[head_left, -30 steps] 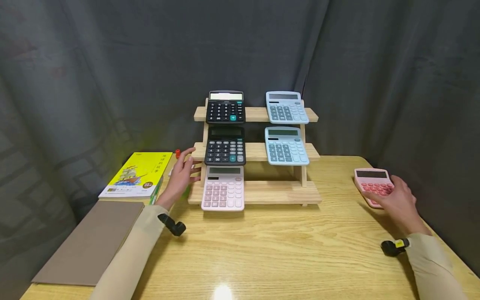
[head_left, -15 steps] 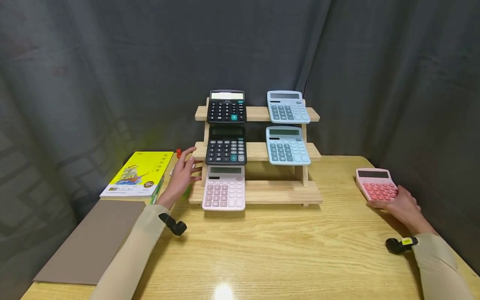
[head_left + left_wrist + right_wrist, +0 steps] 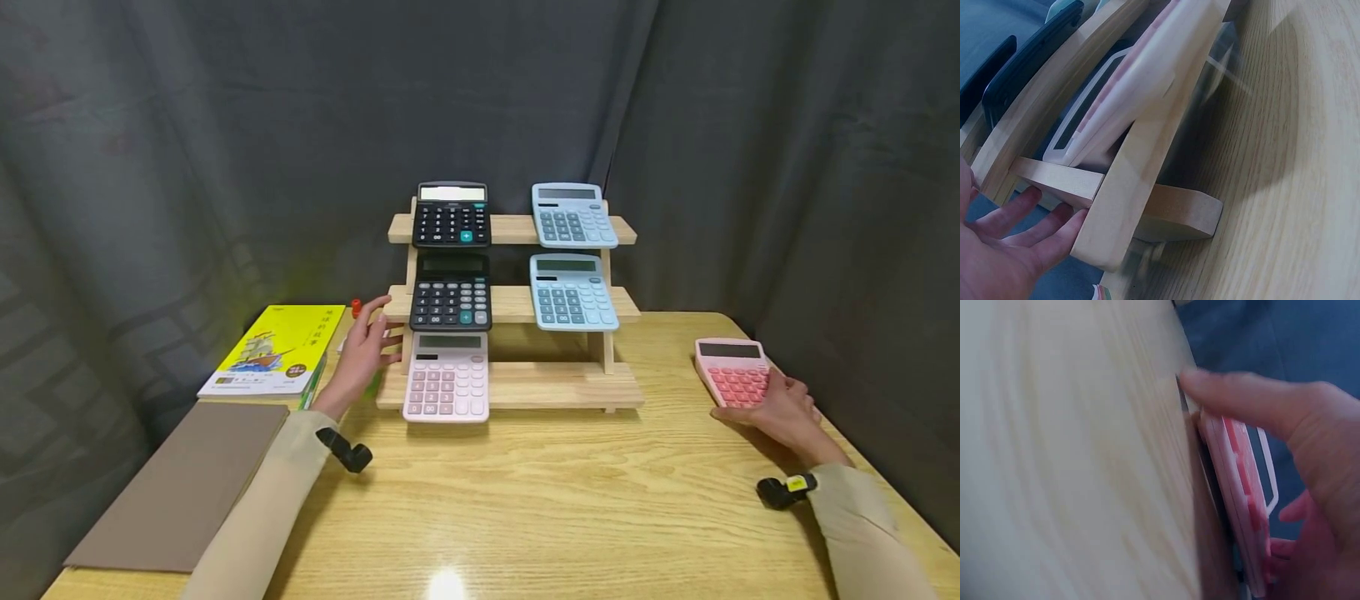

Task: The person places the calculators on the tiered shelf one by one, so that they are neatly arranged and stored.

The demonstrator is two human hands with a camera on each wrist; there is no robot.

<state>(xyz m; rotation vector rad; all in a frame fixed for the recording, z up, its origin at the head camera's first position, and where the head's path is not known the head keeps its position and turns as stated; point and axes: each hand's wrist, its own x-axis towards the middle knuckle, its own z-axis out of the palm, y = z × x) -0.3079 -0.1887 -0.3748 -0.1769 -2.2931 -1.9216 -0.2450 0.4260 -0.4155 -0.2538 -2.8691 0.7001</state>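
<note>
My right hand point(image 3: 787, 417) grips a pink calculator point(image 3: 738, 379) at the far right of the table, thumb at its near-left edge and fingers along its right side. In the right wrist view the calculator point(image 3: 1241, 487) appears edge-on, low over the wood, with the thumb point(image 3: 1247, 397) across its near end. My left hand point(image 3: 362, 358) rests at the left side of a three-tier wooden rack point(image 3: 555, 387), its fingers loosely extended. In the left wrist view the fingertips point(image 3: 1063, 215) touch the rack's side strut point(image 3: 1060, 178). A pale pink calculator point(image 3: 447, 379) leans on the bottom tier, left.
Two black calculators, an upper one point(image 3: 452, 215) and a lower one point(image 3: 450, 292), stand on the rack's left. Light blue calculators, top point(image 3: 573, 217) and middle point(image 3: 573, 292), stand on the right. A yellow book point(image 3: 273, 350) and a brown folder point(image 3: 180, 483) lie left. A dark curtain point(image 3: 480, 92) hangs behind.
My right hand and the pink calculator first shift slightly right, then left; more of the pink keys shows now than a second ago. The left hand stays at the rack.
</note>
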